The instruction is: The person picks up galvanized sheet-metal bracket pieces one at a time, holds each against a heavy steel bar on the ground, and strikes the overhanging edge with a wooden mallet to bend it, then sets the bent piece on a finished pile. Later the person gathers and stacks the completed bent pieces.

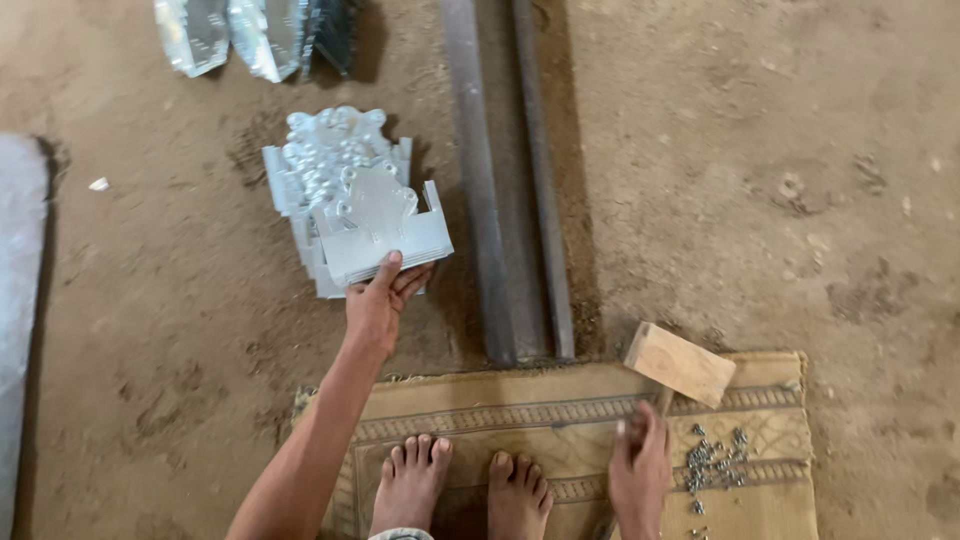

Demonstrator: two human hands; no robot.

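Observation:
My left hand (380,300) reaches forward over the dirt floor and grips the near edge of the top shiny metal plate (375,225), which lies on a pile of similar cut-out plates (325,160). Down at the mat, my right hand (638,468) is closed around the handle of a wooden mallet (680,363), whose block head rests on the mat's far edge. My two bare feet (462,485) stand on the woven mat (560,420) between the hands.
A long dark metal rail (505,180) runs away from the mat's far edge. Several small metal screws (712,462) lie on the mat by the right hand. More shiny plates (250,35) lean at top left. A pale sheet (18,300) lies along the left edge.

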